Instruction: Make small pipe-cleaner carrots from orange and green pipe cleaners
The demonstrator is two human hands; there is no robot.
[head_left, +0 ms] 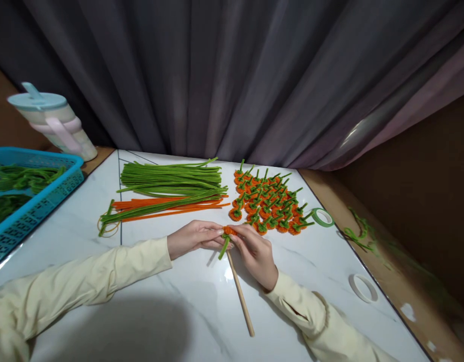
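Orange fuzzy piece [229, 230] with a green stem [224, 248] is up between both hands, just above the white table [149, 281], near side of the bundled green strips [171, 176] and the orange-and-green cluster [269, 203]. Left hand [197, 235] has a narrow fingertip pinch on its left side; right hand [256, 253] pinches from the right, fingers curled, so both are closed down on the one piece. Wooden stick [241, 300] lies below, far end by the fingers; can't tell if it touches them. Handling, my read: very light, soft pile over what is probably a bendable wire core, so it should keep whatever bend it gets. Not slippery, fuzz should grip skin well. Not brittle, but a hard squeeze could flatten the coil. Best hold: light pinch on the orange body's sides, other hand at the stem base; tugging the stem's free tip would likely just bend it
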